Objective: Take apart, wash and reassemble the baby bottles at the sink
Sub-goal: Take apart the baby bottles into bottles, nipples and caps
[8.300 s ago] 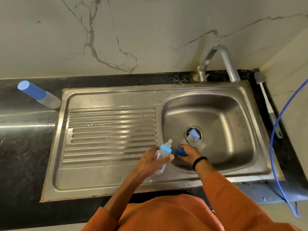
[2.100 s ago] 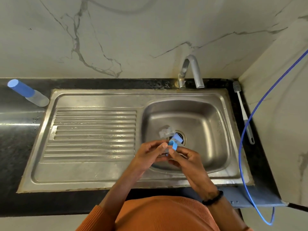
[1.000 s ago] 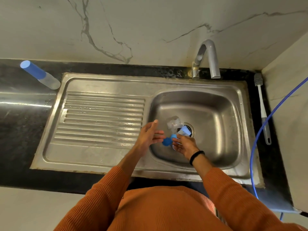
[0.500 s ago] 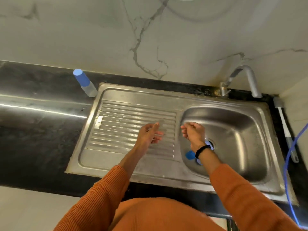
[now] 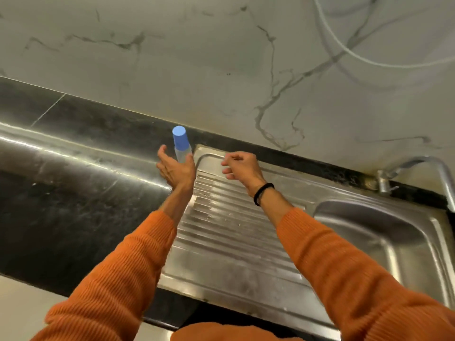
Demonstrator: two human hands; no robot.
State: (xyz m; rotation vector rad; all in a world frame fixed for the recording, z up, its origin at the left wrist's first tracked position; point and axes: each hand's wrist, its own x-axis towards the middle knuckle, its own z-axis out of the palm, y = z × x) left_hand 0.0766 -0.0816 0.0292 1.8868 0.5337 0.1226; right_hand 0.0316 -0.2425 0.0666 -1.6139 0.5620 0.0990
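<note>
Both hands are now reaching away from the basin toward frame centre. The sink [image 5: 246, 242] is lying lower right. The left hand [image 5: 176, 168] is spreading open against the blue-capped bottle [image 5: 181, 143] on the counter; the right hand [image 5: 242, 167] is hovering loosely curled, holding nothing.

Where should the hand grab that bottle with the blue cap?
Grip the baby bottle round its clear body under the blue cap, coming from the front. It stands upright on the counter, and the left hand is already open around it.
</note>
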